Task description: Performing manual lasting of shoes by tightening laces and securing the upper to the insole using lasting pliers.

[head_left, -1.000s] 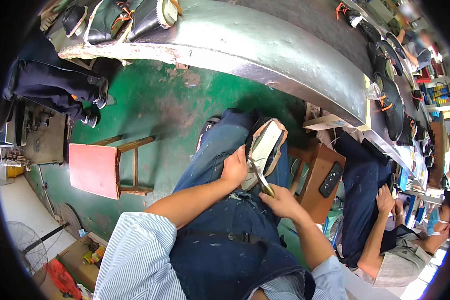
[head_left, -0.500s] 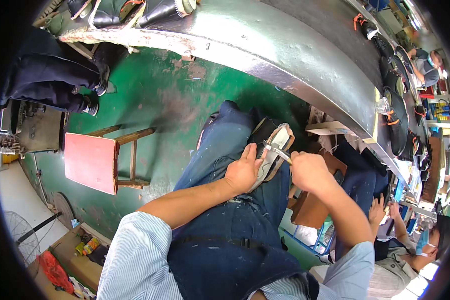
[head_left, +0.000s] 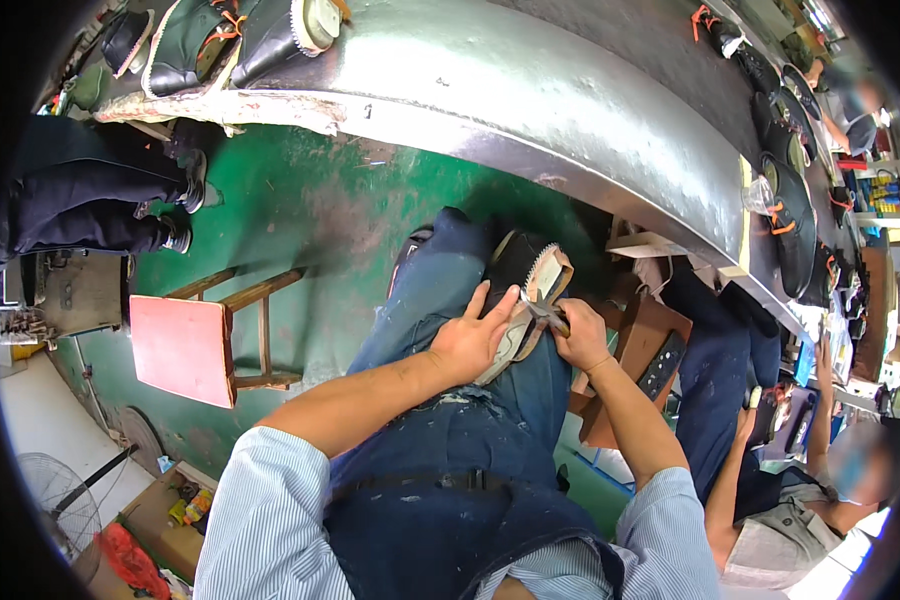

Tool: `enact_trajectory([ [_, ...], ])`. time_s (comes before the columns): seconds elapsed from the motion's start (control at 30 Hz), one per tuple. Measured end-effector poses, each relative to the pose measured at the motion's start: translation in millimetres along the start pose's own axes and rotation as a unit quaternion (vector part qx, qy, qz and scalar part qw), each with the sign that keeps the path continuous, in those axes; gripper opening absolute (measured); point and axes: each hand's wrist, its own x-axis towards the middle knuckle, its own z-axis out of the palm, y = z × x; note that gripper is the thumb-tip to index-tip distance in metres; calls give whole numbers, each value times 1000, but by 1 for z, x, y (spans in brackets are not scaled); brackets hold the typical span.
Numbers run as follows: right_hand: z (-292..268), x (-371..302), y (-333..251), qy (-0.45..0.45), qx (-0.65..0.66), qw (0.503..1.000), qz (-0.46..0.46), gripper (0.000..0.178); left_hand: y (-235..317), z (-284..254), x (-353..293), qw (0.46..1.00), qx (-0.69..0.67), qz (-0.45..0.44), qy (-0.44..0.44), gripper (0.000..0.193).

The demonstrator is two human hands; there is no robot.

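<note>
A black shoe [head_left: 511, 262] lies across my lap, turned so that its pale underside with a toothed white edge shows. My left hand [head_left: 467, 341] holds its near side, the fingers spread along the black upper and the thumb hidden or hard to make out. In my right hand [head_left: 581, 338] is a pair of metal pincers [head_left: 542, 311], its handles mostly covered by my fingers. The head of the pincers is at the shoe's rim, beside my left fingertips. Whether the jaws grip the shoe's material is too small to tell.
A metal-topped workbench [head_left: 530, 90] runs across the far side, with several black shoes [head_left: 270, 45] on it. To the left stands a red-topped stool [head_left: 182, 348]. One person's legs [head_left: 95, 200] are at far left; another person [head_left: 785, 535] sits close on my right.
My right hand has come down and closer to the shoe with the pincers. My left fingers have spread wider. The person on the right has moved their arms apart.
</note>
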Motion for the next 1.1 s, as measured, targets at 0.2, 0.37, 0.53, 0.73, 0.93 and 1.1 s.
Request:
enact_trajectory([
  [0.2,-32,-38,-41,-116,14,979,164,28,11,-9,-3,995,61,-2,-82,60],
  [0.37,-71,-13,-37,-253,107,945,179,38,13,-16,5,986,84,-48,-134,61],
  [0.53,-67,-21,-24,-207,63,971,105,52,19,-22,9,982,74,-68,-163,61],
  [0.73,-46,0,-42,-132,-46,971,192,33,16,-24,10,982,63,-74,-164,60],
  [0.93,-58,-8,-8,-304,397,780,375,24,30,-36,19,968,85,-84,-221,59],
  [1.1,-90,27,-46,-322,191,863,340,25,21,-35,12,975,73,-79,-196,57],
])
